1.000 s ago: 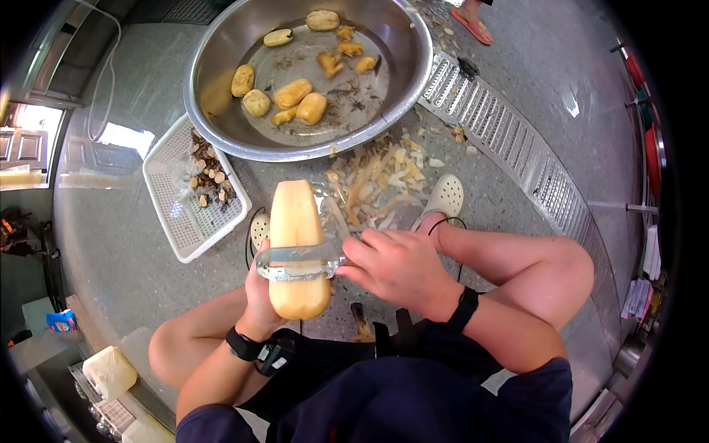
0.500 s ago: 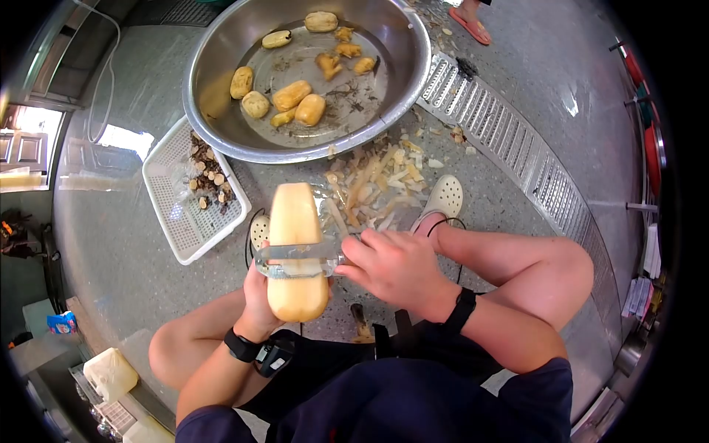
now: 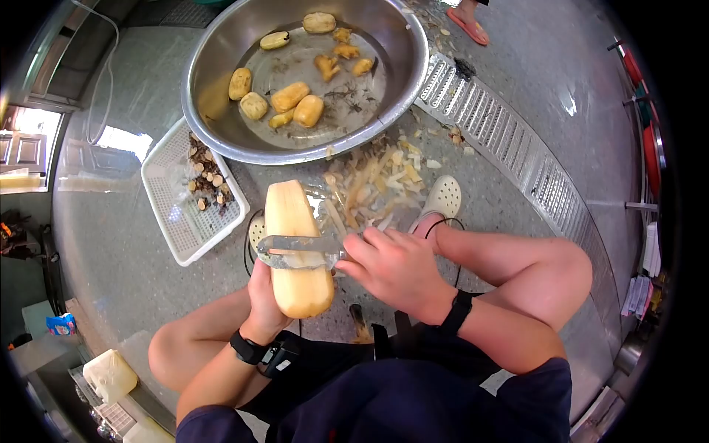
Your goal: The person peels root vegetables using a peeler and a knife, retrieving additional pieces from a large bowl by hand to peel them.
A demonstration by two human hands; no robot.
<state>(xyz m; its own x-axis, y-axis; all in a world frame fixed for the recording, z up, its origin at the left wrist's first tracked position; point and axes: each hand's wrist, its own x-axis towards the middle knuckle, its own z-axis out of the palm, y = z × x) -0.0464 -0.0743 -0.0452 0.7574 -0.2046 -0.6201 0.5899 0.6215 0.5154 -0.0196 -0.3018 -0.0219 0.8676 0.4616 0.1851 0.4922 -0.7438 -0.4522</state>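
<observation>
My left hand point(image 3: 264, 301) is wrapped round the left side and underside of a pale, peeled lotus root section point(image 3: 288, 210), its far end tilted slightly left. In my right hand point(image 3: 402, 272) is the handle of a peeler point(image 3: 299, 243), closed in my fingers. Its wide metal blade frame lies crosswise over the middle of the lotus root. A wet-looking film or peel hangs along the blade, too blurred to make out. Peel strips point(image 3: 369, 184) lie heaped on the floor just beyond the lotus root.
A large steel basin point(image 3: 203, 136) holds water and several lotus root pieces. Left of it stands a white plastic basket point(image 3: 166, 214) with cut-off ends. A metal drain grate point(image 3: 509, 140) curves along the right. Another person's sandalled foot point(image 3: 469, 26) is at the top.
The lotus root has turned a little, its far end swinging left and its near end right. Across it the peeler's frame has shifted slightly and tipped.
</observation>
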